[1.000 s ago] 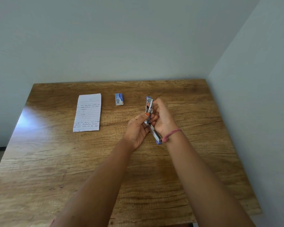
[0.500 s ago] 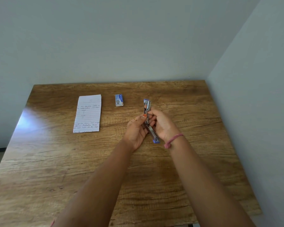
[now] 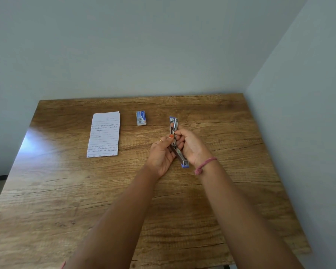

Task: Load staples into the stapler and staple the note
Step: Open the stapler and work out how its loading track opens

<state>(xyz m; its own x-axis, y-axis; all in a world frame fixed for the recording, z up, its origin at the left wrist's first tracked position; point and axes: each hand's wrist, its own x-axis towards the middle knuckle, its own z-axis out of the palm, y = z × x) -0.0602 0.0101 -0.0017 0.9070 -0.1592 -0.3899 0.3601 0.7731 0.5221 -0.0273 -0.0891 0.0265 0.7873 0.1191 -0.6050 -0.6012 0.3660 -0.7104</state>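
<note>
A blue and silver stapler is swung wide open, its two halves spread end to end over the table. My left hand and my right hand both grip it around its hinge. The far half points away from me and shows the metal staple channel. The near half ends in a blue tip by my right wrist. A small blue staple box lies beyond my hands to the left. A lined, handwritten note lies flat further left.
The wooden table fills the lower view. A pale wall runs along its far edge and another wall along its right edge. A pink cord is around my right wrist.
My hands have shifted the open stapler slightly away and down toward the table. My right fingers have slid off the far half, which now shows more of its channel.
</note>
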